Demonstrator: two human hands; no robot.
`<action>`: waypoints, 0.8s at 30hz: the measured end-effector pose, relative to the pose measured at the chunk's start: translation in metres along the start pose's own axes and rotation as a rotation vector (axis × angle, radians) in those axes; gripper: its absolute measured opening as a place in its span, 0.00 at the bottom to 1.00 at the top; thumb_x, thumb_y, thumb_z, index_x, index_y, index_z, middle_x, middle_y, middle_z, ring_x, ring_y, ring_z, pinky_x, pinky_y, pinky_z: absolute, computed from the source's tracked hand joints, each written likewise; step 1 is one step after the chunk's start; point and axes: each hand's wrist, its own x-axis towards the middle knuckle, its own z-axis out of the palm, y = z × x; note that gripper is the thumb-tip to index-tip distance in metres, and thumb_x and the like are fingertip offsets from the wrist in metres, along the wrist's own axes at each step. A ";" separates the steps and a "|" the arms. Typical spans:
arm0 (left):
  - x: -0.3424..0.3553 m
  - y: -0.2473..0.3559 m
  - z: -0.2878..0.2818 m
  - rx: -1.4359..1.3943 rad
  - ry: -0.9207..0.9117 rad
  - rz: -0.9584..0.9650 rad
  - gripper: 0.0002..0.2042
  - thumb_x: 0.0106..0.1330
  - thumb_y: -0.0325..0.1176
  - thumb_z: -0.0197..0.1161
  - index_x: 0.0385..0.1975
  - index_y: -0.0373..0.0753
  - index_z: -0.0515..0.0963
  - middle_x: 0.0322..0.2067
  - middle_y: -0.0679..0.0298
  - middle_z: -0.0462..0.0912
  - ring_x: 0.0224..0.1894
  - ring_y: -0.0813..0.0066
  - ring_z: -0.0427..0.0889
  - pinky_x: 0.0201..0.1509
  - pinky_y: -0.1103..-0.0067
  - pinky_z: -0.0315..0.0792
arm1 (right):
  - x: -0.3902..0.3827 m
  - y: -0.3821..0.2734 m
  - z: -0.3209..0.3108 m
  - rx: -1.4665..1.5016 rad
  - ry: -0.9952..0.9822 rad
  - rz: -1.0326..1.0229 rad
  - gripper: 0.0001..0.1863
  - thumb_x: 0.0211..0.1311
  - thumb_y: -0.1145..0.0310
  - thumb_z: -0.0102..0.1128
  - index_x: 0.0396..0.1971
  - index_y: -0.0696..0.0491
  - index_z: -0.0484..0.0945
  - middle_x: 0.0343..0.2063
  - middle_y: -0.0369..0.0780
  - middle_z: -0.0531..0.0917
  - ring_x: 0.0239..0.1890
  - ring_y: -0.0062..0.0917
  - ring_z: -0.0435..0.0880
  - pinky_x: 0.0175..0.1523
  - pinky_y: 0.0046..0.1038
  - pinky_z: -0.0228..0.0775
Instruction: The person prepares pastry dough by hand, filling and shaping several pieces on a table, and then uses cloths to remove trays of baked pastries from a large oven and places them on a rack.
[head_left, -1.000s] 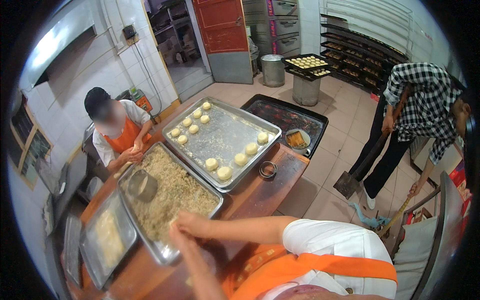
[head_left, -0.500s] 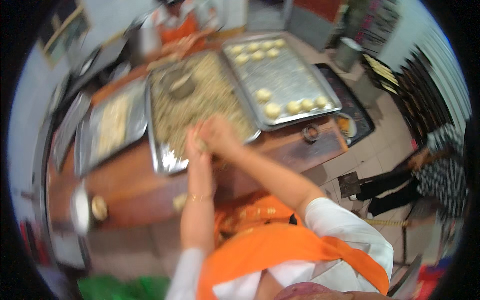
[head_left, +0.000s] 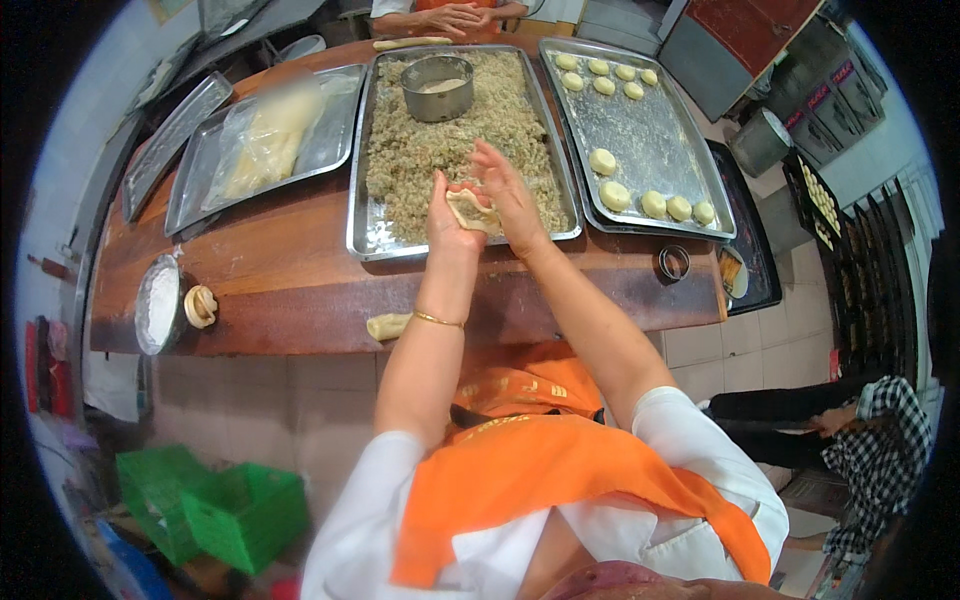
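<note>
My left hand [head_left: 449,218] cups a flattened round of dough [head_left: 471,209] with curled edges, over the near part of a steel tray of crumbly filling [head_left: 410,180]. My right hand [head_left: 505,190] is beside it, fingers raised and apart; whether it touches the dough is unclear. A metal ring with pale powder inside [head_left: 437,90] sits in the filling. To the right, a tray [head_left: 650,130] holds several round dough pieces. A dough roll [head_left: 388,326] lies at the table's near edge.
A co-worker's hands [head_left: 450,18] are across the wooden table [head_left: 270,300]. Trays with plastic-covered dough [head_left: 261,150], a flour bowl [head_left: 160,305] and a small ring [head_left: 673,262] lie about. A person in a checked shirt [head_left: 870,440] is at lower right; green crates [head_left: 240,510] stand below left.
The view has swung round to face the table squarely. My hands, together over the filling earlier, have parted a little, showing the dough; my right fingers have lifted and spread.
</note>
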 end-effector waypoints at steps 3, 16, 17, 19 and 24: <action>-0.008 -0.024 0.037 0.062 0.311 0.153 0.19 0.71 0.51 0.52 0.23 0.45 0.70 0.26 0.63 0.77 0.33 0.67 0.79 0.40 0.69 0.77 | -0.001 0.002 -0.012 -0.491 0.104 -0.304 0.23 0.67 0.57 0.51 0.57 0.54 0.74 0.54 0.46 0.75 0.55 0.38 0.74 0.61 0.35 0.64; -0.024 -0.037 0.026 0.095 0.269 0.144 0.10 0.70 0.41 0.56 0.34 0.41 0.75 0.30 0.62 0.79 0.31 0.70 0.80 0.34 0.76 0.78 | -0.021 -0.012 -0.015 -0.197 -0.142 0.250 0.29 0.61 0.72 0.56 0.64 0.55 0.64 0.52 0.43 0.76 0.51 0.25 0.76 0.56 0.27 0.68; -0.023 -0.038 0.023 0.137 0.268 0.171 0.10 0.69 0.40 0.56 0.33 0.41 0.75 0.29 0.63 0.78 0.31 0.69 0.79 0.34 0.75 0.77 | -0.025 -0.011 -0.014 -0.202 -0.137 0.296 0.28 0.61 0.73 0.56 0.63 0.55 0.64 0.51 0.43 0.77 0.50 0.25 0.77 0.55 0.27 0.69; -0.023 -0.043 0.016 0.221 0.269 0.214 0.09 0.69 0.40 0.57 0.33 0.41 0.74 0.28 0.64 0.77 0.30 0.69 0.78 0.34 0.74 0.77 | -0.032 -0.001 -0.011 -0.253 -0.124 0.251 0.26 0.62 0.74 0.54 0.61 0.53 0.66 0.50 0.41 0.77 0.48 0.25 0.77 0.54 0.27 0.70; -0.041 -0.043 0.018 0.167 0.162 0.108 0.09 0.69 0.40 0.57 0.35 0.41 0.76 0.31 0.65 0.78 0.33 0.74 0.79 0.37 0.76 0.76 | -0.035 -0.007 -0.018 -0.224 -0.132 0.242 0.25 0.62 0.72 0.53 0.61 0.53 0.66 0.50 0.42 0.77 0.51 0.25 0.76 0.56 0.27 0.69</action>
